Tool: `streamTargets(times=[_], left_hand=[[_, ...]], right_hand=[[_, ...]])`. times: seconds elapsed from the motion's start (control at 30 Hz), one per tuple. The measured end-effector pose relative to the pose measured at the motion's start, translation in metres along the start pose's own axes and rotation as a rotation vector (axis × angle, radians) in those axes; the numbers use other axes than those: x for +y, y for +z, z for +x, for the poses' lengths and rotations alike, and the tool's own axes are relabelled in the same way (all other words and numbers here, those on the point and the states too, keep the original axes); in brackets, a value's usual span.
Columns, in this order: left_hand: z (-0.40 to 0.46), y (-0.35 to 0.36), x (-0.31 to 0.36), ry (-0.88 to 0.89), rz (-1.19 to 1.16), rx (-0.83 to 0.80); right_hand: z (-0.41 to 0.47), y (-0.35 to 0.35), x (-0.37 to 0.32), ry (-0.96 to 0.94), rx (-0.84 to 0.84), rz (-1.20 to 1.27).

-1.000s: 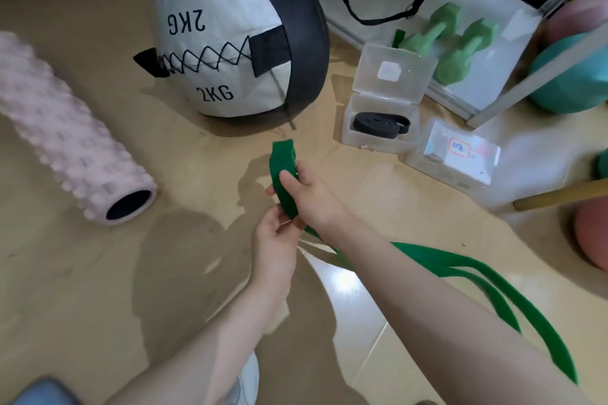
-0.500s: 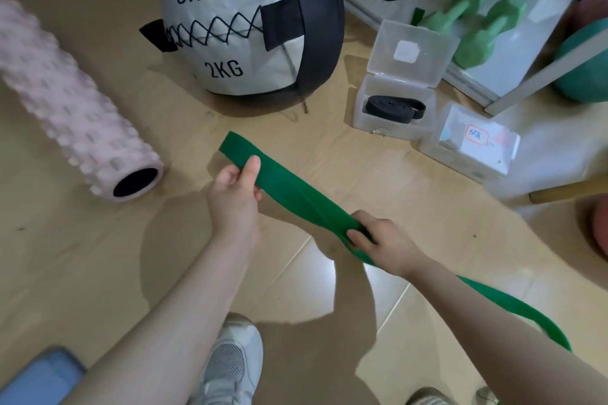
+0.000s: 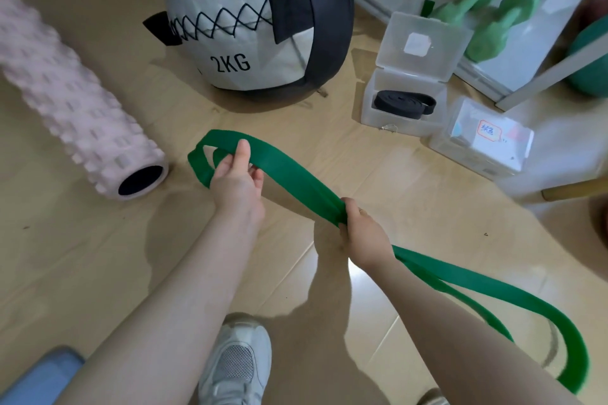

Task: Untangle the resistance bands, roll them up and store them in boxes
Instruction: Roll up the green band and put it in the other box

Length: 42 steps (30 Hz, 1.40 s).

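A green resistance band (image 3: pixel 296 181) is being held above the floor (image 3: pixel 98 256) by both hands. Its folded end is being pinched by the left hand (image 3: pixel 235 184): the thumb (image 3: pixel 243 149) is being pressed on top of the strap while the other fingers are being curled beneath it, and a small loop of band is being left hanging just beyond and to the left of those fingertips. Further along, the doubled strap is being gripped by the right hand (image 3: pixel 362 233), whose fingers are being wrapped closed round the bunched layers. Between the two sets of fingers the band is being kept fairly flat and taut; behind the right fingers it is being left to trail in two strands that are curving into a wide loop toward the lower right.

Well beyond the right fingers, an open clear box (image 3: pixel 403 115) is being occupied by a rolled black band (image 3: pixel 403 104), with its lid (image 3: pixel 424 46) being kept raised at the back. Just beside it, a second clear box (image 3: pixel 483 145) with a label on its lid is being kept closed.

Beyond the left fingertips a 2KG medicine ball (image 3: pixel 250 16) is being rested on the floor, and well to their left a pink foam roller (image 3: pixel 72 102) is being rested there too. Below the left forearm a white shoe (image 3: pixel 237 365) is being shown.
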State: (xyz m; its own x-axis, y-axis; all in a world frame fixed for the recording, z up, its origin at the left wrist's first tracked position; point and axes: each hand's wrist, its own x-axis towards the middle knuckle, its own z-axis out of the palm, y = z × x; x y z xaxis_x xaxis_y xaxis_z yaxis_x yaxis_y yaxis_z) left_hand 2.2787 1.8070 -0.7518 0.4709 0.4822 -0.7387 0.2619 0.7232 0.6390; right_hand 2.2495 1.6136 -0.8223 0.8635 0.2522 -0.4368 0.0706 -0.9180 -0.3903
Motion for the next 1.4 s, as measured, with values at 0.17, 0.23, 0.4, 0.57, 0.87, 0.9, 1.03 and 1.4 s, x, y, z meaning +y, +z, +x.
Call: streamTargets(times=[0.17,0.23,0.4,0.57,0.87,0.9,1.03,1.4], left_hand=[[0.007,0.003,0.015,0.276,-0.040,-0.268],[0.016,0.008,0.019,0.337,-0.040,-0.295],[0.071,-0.003,-0.003,0.137,0.087,0.077],[0.098,-0.018,-0.010,0.053,0.163,0.132],[0.080,-0.020,-0.067,0.009,0.744,0.166],[0.070,-0.019,-0.075,0.013,0.803,0.079],[0.027,-0.009,-0.104,0.319,1.162,-0.436],[0.019,0.011,-0.169,0.985,2.072,-1.054]], right_hand=[[0.013,-0.028,-0.003,-0.064,-0.084,0.375],[0.020,-0.037,-0.004,-0.076,-0.057,0.415],[0.039,-0.023,-0.004,-0.086,-0.138,0.177],[0.061,0.004,-0.004,-0.006,-0.138,0.075],[0.053,0.006,0.014,0.076,-0.046,0.077],[0.049,0.002,0.019,0.046,-0.077,0.052],[0.025,-0.013,0.051,-0.044,-0.177,-0.061],[-0.064,-0.012,0.159,0.094,-0.084,-0.217]])
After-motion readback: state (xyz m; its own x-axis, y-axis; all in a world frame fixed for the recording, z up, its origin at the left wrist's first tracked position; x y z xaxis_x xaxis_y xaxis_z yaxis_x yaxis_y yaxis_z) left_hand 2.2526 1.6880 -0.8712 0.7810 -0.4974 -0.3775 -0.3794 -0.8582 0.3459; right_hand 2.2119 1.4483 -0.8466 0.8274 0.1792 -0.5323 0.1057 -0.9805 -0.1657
